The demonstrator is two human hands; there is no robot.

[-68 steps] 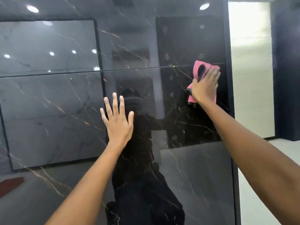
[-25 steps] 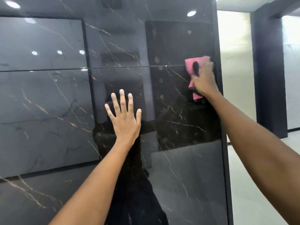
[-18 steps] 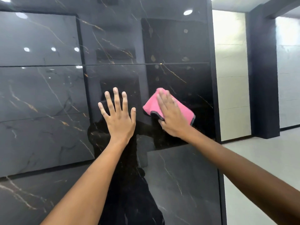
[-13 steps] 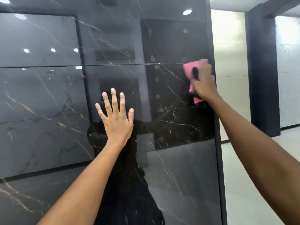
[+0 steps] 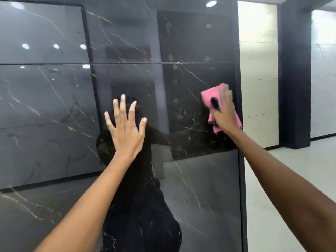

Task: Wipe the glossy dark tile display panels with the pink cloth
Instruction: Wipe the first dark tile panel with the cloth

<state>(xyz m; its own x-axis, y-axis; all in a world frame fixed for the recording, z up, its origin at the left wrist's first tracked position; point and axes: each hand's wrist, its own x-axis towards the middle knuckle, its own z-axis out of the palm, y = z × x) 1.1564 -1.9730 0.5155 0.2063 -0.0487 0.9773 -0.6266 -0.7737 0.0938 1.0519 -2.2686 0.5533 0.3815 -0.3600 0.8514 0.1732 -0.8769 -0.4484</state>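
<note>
Cloth: pink cloth flat on dark tile panel, near its right edge | right hand presses it, fingers straight | left hand open, fingers spread, palm on panel, holding nothing

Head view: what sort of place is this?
Probably a tile showroom: tall glossy dark marble-look panels stand like displays, a pale tiled wall sits beyond, and ceiling spotlights reflect in the gloss.
</note>
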